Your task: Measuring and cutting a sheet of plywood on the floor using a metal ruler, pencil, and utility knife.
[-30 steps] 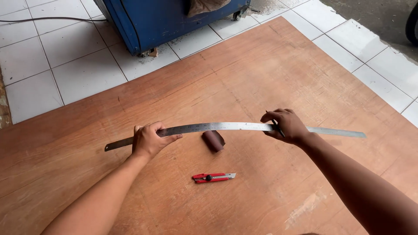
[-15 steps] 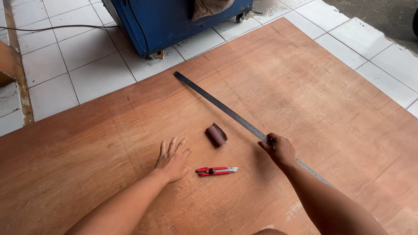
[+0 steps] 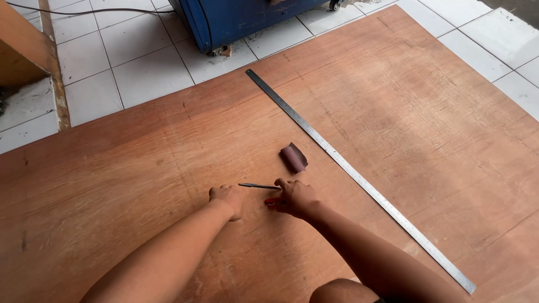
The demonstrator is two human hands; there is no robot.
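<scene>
The right hand (image 3: 296, 197) is closing on a red utility knife (image 3: 273, 201); a thin dark pencil (image 3: 258, 186) is lying crosswise between both hands. The left hand (image 3: 227, 198), curled and empty, is resting on the reddish plywood sheet (image 3: 421, 112).

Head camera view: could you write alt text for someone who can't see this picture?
Seen from above, a person's right hand covers a red utility knife and the left hand rests beside it, a thin dark pencil between them, on a reddish plywood sheet. A long steel ruler lies diagonally nearby, next to a small curled piece of brown sandpaper.
</scene>
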